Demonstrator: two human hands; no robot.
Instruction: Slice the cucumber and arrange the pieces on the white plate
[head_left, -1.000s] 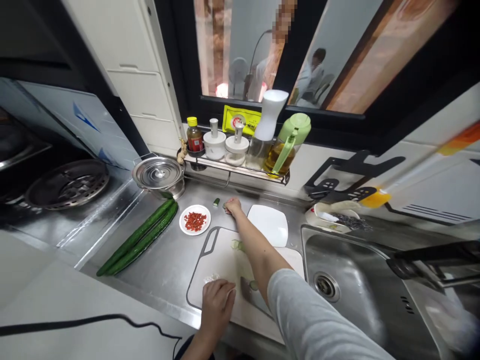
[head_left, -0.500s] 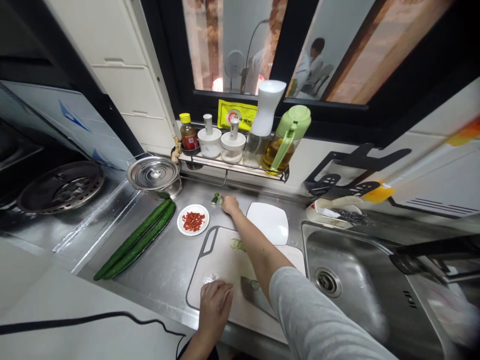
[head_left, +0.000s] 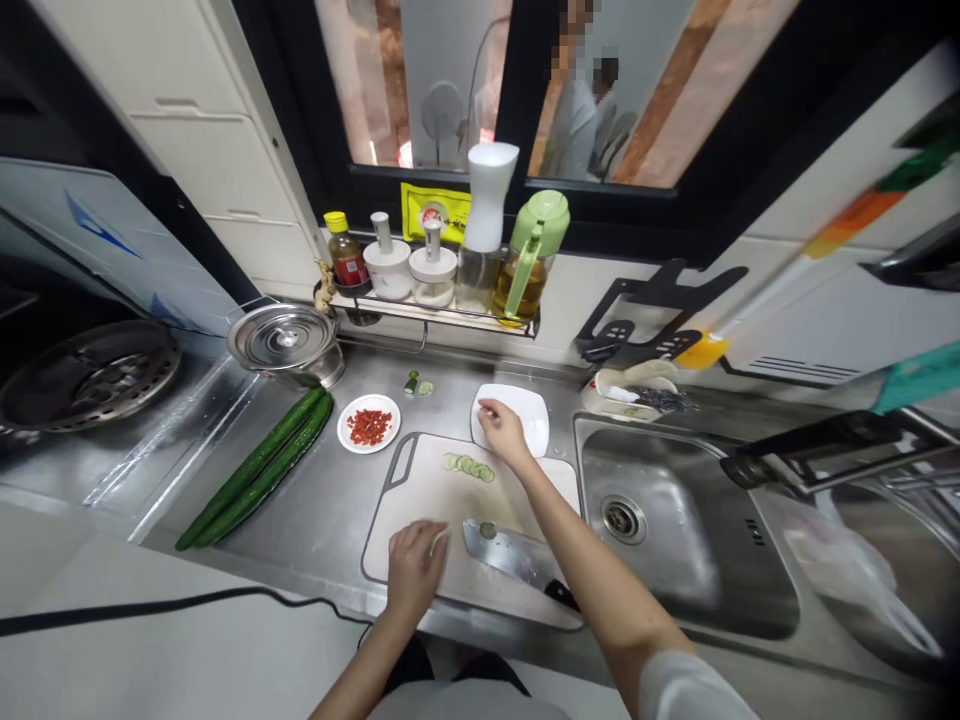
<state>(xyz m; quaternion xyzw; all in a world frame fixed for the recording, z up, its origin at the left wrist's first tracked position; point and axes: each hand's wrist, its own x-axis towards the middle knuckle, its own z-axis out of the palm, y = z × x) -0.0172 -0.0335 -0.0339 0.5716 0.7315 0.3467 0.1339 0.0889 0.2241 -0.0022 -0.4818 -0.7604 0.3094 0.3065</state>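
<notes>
My right hand (head_left: 504,432) hovers over the near-left part of a square white plate (head_left: 534,410), fingers loosely bent and apart, nothing visible in them. My left hand (head_left: 416,562) is at the near-left part of the white cutting board (head_left: 412,500), its fingers bent, the thumb apart and nothing seen in them. Overlapping cucumber slices (head_left: 469,466) form a short row on the board. A cleaver (head_left: 510,555) lies flat near my right forearm, a cucumber slice stuck to its blade. Small cucumber end pieces (head_left: 412,382) and a pale cut piece (head_left: 426,388) rest on the counter behind.
Two whole cucumbers (head_left: 259,470) lie left, beside a small plate of chopped red pieces (head_left: 369,425). A lidded steel pot (head_left: 289,345) stands behind them. The sink (head_left: 682,540) is right; a seasoning rack (head_left: 442,312) hangs at the back. Through the window a person (head_left: 581,120) shows.
My right hand has moved right and nearer from the small cucumber pieces to the white plate, uncovering the slice row and cleaver handle. My left hand has barely moved. The camera view has shifted.
</notes>
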